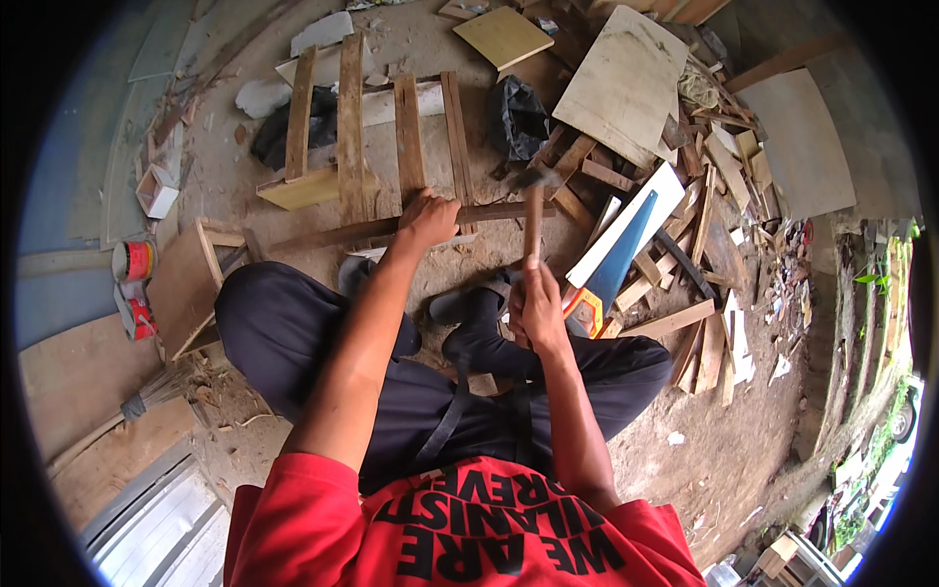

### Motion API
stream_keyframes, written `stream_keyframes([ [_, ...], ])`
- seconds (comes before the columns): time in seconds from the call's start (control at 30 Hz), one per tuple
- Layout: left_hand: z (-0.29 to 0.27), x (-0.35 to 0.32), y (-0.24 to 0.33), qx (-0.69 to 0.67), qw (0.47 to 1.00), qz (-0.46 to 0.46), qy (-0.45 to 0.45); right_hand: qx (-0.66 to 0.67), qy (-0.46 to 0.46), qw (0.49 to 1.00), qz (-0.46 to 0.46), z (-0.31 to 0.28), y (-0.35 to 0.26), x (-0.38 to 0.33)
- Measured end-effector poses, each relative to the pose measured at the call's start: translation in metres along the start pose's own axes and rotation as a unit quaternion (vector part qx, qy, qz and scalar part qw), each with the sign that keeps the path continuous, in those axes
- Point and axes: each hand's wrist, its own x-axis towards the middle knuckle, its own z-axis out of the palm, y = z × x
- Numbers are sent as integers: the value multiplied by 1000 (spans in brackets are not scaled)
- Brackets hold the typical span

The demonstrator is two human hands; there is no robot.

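Observation:
My right hand (538, 305) is wrapped round the wooden handle of a hammer (533, 220). The hammer stands up from the fist, its dark head slightly blurred. My left hand (427, 217) is closed over the near end of a wooden slat (408, 137); whatever its fingers pinch is hidden. Beneath that hand runs a long dark crosspiece (342, 235), passing under the slat ends. More slats, such as a wide one (350, 127), lie side by side to the left, and a narrow one (456, 137) lies to the right.
A handsaw (626, 249) with a blue blade and orange handle leans among a heap of scrap wood (704, 225) at my right. A pale board (623, 83) lies beyond it. Red-labelled cans (134, 261) and a wooden box frame (191, 284) stand at my left. A black bag (516, 117) lies ahead.

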Motion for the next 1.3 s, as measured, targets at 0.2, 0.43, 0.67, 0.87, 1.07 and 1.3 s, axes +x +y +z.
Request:
stream_keyframes([
  [0.2, 9, 1, -7, -4, 1000, -5, 12, 72, 15, 994, -74, 3, 0, 0],
  [0.43, 0, -3, 2, -22, 999, -29, -5, 28, 10, 998, 58, -7, 7, 2],
  [0.67, 5, 2, -4, -27, 999, -29, -3, 144, 58, 982, -107, -8, 23, 5],
  [0.87, 3, 4, -3, 2, 999, -18, -31, -9, -20, 1000, 17, -6, 22, -6],
  [1.07, 7, 1, -3, -3, 1000, -28, -4, 71, -2, 991, -116, 9, -9, -12],
  [1.3, 5, 3, -9, -8, 1000, -1, -11, 52, -12, 998, 14, -4, 22, 1],
])
